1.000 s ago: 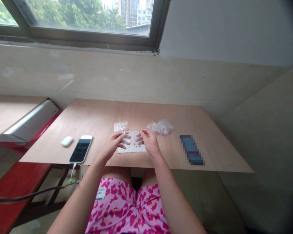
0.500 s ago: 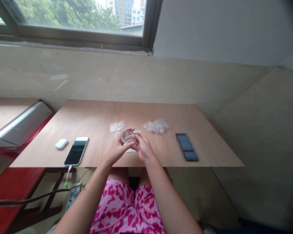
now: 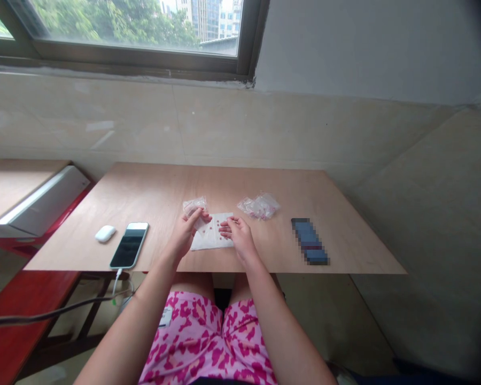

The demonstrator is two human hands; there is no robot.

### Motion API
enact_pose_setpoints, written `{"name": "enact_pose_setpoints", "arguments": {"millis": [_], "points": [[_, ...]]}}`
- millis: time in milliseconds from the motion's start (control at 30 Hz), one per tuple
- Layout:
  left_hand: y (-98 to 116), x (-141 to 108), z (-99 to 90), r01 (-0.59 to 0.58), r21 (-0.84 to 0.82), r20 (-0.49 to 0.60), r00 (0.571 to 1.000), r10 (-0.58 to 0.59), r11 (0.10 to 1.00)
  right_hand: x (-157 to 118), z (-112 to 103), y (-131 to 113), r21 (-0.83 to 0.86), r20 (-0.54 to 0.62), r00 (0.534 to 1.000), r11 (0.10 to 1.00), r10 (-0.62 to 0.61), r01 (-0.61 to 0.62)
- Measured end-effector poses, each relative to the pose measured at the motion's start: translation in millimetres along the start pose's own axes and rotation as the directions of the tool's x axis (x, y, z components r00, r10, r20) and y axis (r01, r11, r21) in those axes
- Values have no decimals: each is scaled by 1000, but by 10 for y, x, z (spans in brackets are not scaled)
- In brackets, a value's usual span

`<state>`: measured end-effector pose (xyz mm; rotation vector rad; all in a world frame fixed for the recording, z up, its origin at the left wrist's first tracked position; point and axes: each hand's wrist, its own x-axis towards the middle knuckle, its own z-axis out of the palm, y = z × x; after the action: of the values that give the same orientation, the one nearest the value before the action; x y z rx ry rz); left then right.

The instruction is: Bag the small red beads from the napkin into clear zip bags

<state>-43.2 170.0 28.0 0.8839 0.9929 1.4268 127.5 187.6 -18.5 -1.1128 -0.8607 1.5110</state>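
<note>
Window above beige wall; red bench btm L.

Layout of items on the surface
Centre: small pieces on sheet; behind it, single bag left, bag pile right. Left of sheet: phone, with case further left. Right of sheet: device.

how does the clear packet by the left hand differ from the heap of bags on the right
The packet looks flatter, while the heap of bags is crumpled. The heap spreads wider than the packet. Pink-red bits show in the heap; no such bits are plain in the packet. Both are see-through plastic on the table.
</note>
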Motion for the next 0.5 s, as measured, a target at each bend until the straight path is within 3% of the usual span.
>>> {"name": "enact_pose_setpoints", "arguments": {"millis": [67,133,267,400,500], "points": [[76,85,-88,-17,186,16,1000,14,982,128,-70,72,-94,-73,992,991,-98,91],[145,180,-190,-60,438,69,997,33,897,236,-111,135,-188,-124,971,965,-206,180],[191,388,-378,-233,807,235,970,67,543,331,-106,234,-309,-127,938,911,-323,272],[119,543,-448,-358,912,364,931,8,202,316,-72,322,-415,-56,905,835,-421,363],[21,592,-398,-374,919,381,924,-34,125,304,-70,361,-506,25,854,730,-520,460]]}}
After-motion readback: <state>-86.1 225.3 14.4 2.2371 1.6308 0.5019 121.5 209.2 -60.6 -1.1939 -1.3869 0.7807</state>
